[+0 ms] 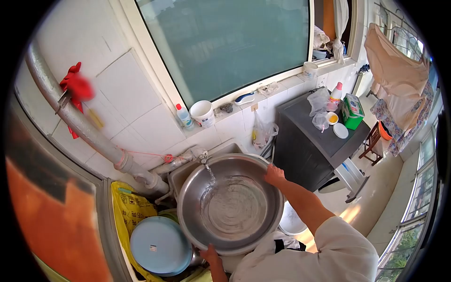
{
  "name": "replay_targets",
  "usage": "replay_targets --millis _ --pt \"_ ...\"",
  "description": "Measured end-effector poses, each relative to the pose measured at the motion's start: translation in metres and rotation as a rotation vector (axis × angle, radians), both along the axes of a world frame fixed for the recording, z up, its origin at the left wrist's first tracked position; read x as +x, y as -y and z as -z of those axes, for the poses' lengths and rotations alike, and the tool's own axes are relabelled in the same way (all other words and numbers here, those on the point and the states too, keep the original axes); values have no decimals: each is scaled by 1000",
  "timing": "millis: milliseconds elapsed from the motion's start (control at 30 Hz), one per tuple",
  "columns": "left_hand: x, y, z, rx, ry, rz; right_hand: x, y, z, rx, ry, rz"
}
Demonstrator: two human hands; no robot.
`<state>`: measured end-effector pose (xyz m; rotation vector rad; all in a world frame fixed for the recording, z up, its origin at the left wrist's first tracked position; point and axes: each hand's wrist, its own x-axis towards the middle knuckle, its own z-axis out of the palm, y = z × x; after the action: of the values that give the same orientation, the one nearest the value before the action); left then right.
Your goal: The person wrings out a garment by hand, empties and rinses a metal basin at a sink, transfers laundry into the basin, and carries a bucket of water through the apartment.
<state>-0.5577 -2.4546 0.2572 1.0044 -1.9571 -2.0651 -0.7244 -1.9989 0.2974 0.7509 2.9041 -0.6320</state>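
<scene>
Water runs from a tap [203,158] into a large metal basin [190,212], which rests over the sink [176,175] with some water in its bottom. At the basin's lower left rim, my left hand [211,256] grips the edge. My right hand [275,176] is closed on the rim at the upper right, fingers wrapped over it. The undersides of both grips are hidden.
Left of the basin are a blue round lid [157,244] and a yellow bag [129,207]. A dark cabinet [300,141] with an open drawer [350,176] stands at right. Bottles and a white bucket [202,113] line the ledge. A white basin [292,221] sits below.
</scene>
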Motion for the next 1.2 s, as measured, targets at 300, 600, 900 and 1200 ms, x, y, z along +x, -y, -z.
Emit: replay_targets --millis 300,600,900,1200 --pt "3 -5 -5 -40 -201 -13 0 4 -3 53 -15 -25" --pt "-2 -13 -6 14 -215 -37 -3 0 3 81 37 -52" --pt "-3 -16 -11 -73 -101 -90 -2 3 -6 36 56 -27" --pt "-6 -23 -30 -14 -117 -80 0 5 -13 27 47 0"
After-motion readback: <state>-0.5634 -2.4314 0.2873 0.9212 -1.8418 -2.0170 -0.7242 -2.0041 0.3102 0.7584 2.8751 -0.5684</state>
